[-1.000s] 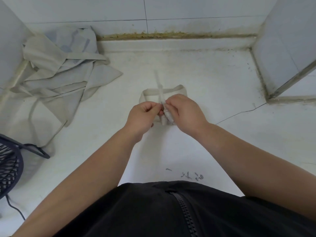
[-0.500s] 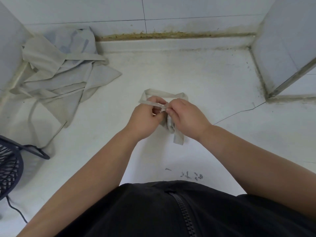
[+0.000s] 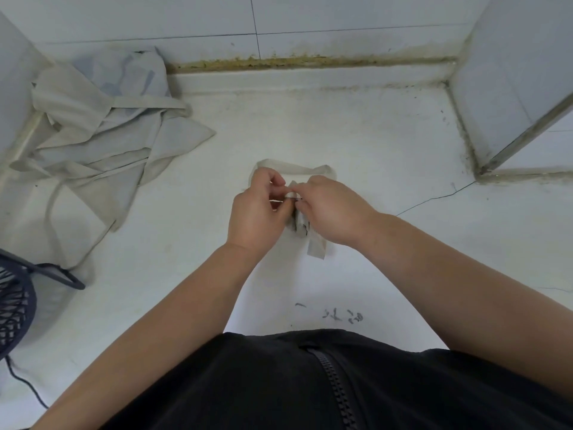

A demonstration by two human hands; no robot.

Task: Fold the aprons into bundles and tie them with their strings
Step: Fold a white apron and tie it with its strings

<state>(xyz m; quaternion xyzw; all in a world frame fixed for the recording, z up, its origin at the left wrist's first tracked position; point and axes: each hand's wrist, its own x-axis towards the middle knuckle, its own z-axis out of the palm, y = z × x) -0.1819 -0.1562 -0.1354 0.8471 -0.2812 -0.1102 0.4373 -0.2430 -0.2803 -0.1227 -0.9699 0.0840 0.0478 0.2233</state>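
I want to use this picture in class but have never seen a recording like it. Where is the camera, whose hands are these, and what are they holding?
No machine here: a person wears a camera on the head, looking down, so you see their own arms and black zipped top. The left hand and right hand both pinch the string of a folded apron bundle lying on the white surface; its loose end trails toward the person. More aprons lie heaped at far left, with a dark mesh object at the left edge.
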